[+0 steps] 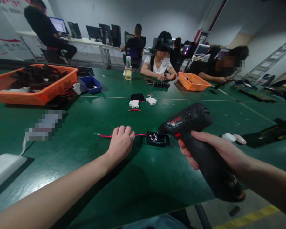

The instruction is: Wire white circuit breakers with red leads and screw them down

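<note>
My right hand (193,149) is wrapped round the grip of a black cordless drill (190,119), its nose pointing left and down. The drill's tip is close to the right part of a small black plastic housing (157,139) with shiny metal parts inside; whether it touches cannot be told. A red wire (140,135) runs left from the housing and passes under my left hand (122,139), which is closed over it. The wire's bare end comes out on the hand's far side. Beyond lie white plastic modules (134,103), a black part (137,96) and a short red wire (134,110).
On the green table (97,197) stand an orange basket (33,98) of black parts, a blue bin (91,85), a bottle (128,69) and another orange basket (193,83). A white power strip (7,170) is at left. Across the table, people sit working.
</note>
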### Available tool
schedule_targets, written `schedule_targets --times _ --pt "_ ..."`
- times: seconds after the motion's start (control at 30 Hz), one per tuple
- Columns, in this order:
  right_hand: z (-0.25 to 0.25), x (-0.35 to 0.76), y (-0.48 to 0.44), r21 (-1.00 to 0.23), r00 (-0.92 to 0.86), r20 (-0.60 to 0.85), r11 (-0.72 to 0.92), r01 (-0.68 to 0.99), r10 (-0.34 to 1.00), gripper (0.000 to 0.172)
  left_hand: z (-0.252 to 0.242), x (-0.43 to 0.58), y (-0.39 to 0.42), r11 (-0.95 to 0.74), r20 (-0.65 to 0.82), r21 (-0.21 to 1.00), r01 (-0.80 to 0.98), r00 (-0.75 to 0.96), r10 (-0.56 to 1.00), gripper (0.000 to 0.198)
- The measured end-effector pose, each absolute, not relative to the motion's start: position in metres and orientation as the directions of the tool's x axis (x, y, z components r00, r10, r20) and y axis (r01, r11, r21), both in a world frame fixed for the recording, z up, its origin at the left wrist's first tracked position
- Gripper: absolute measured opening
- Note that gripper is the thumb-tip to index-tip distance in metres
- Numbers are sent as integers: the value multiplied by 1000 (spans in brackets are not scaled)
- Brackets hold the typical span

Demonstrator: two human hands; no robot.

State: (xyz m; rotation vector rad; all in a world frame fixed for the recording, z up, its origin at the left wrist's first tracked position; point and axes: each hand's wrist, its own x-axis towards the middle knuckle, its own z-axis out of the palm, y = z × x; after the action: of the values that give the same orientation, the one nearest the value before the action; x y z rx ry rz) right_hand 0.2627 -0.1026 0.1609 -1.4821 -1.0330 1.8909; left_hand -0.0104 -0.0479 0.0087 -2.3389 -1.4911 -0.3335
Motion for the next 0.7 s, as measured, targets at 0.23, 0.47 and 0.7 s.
schedule_targets --times 0.23,0.47,0.7 --pt "160 262 -102 -814 -262 -570 -579 52 779 43 11 -9 -49 -392 362 -159 906 422 831 27" --pt "160 262 -101 -825 -268 -557 -562 65 786 41 11 -9 -50 -389 363 -162 907 421 831 28" --pt "161 262 -102 -830 -289 -547 -554 67 786 42 9 -10 -48 -392 368 -154 907 421 829 28"
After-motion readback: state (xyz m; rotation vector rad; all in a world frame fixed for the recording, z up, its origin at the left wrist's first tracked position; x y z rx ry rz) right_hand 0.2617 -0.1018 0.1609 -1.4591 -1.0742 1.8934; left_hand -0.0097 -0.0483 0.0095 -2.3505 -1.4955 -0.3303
